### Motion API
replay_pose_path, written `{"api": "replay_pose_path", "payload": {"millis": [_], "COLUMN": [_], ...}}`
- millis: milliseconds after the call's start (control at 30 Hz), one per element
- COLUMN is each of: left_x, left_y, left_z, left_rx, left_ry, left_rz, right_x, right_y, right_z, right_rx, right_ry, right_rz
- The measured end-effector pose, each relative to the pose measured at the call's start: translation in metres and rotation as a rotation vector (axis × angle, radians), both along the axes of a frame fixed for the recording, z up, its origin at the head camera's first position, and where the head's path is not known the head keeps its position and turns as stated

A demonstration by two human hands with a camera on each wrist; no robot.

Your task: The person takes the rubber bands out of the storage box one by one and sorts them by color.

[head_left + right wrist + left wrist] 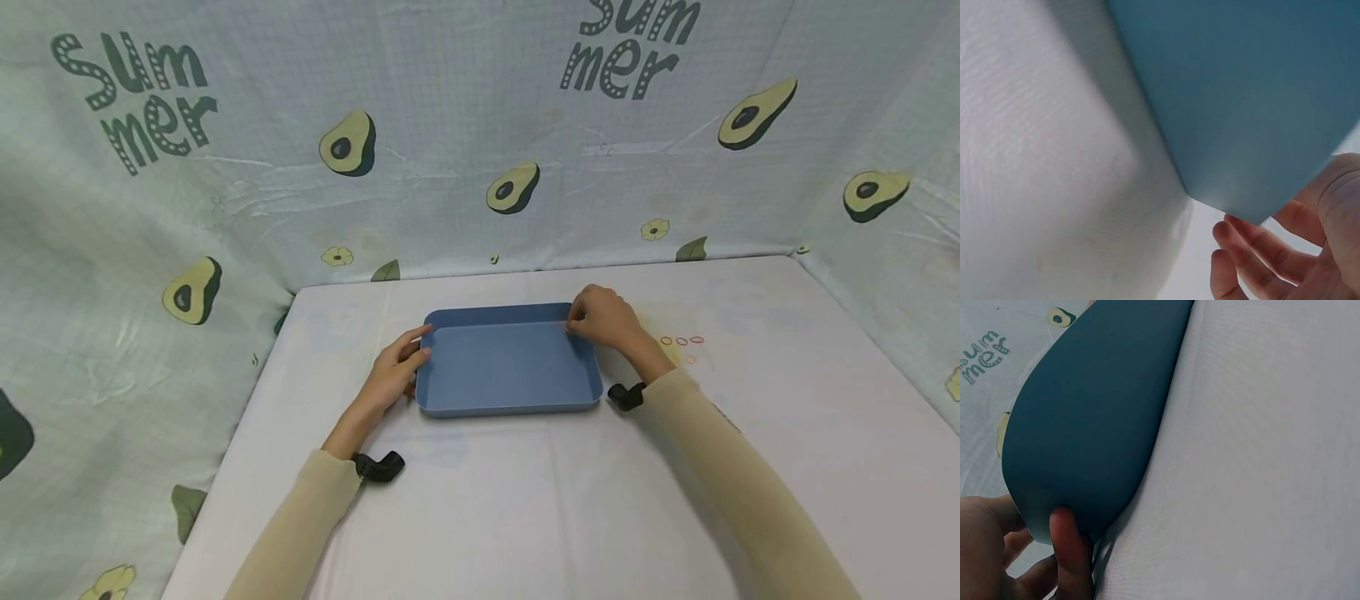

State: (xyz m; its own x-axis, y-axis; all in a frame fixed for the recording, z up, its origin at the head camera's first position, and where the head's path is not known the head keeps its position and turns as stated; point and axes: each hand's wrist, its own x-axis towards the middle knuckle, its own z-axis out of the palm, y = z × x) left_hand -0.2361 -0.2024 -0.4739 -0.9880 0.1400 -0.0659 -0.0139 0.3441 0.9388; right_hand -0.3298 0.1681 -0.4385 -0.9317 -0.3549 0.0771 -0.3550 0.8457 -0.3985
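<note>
A shallow blue rectangular tray (510,367) with rounded corners sits on the white-covered table, its inside bare. At its left side, my left hand (392,367) grips the rim; in the left wrist view the fingers (1069,534) bend against the outer wall of the tray (1091,419). My right hand (602,317) pinches the far right corner, thumb over the rim on the inner side. From the right wrist view, fingers (1254,240) curl beneath that corner of the tray (1235,125).
Several small red rings (682,341) show on the white table cover (480,517) to the right of the right hand. A pale cloth with avocado prints (512,188) hangs behind the table and at both sides. Black wrist devices (380,467) sit at the cuffs.
</note>
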Motion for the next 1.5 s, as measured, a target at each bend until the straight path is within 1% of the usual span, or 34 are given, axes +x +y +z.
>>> {"api": "replay_pose_path", "payload": {"millis": [200,467,833,1000,1233,1333,1400,1500], "left_x": [0.0,-0.001,-0.002,-0.002,-0.001,-0.001,-0.001,-0.001], "left_y": [0.0,0.0,0.0,0.0,-0.002,-0.002,-0.001,0.0], "left_z": [0.001,0.0,0.0,0.0,0.002,0.001,0.001,0.0], "left_rx": [-0.017,-0.023,-0.005,-0.008,-0.016,-0.02,-0.02,-0.02], "left_ry": [0.009,0.013,0.006,0.001,0.001,0.002,-0.004,-0.006], "left_rz": [0.01,0.004,-0.001,0.001,0.008,-0.006,0.004,0.003], "right_x": [0.006,0.018,0.035,0.045,0.053,0.055,0.056,0.056], "right_y": [0.004,0.017,0.043,0.063,0.097,0.115,0.128,0.146], "right_z": [0.008,0.019,0.029,0.029,0.028,0.026,0.023,0.018], "right_rx": [-0.063,-0.149,-0.192,-0.195,-0.192,-0.171,-0.152,-0.109], "right_ry": [0.013,0.104,0.112,0.13,0.132,0.144,0.152,0.136], "right_rz": [-0.006,0.02,-0.019,-0.035,-0.072,-0.086,-0.105,-0.155]}}
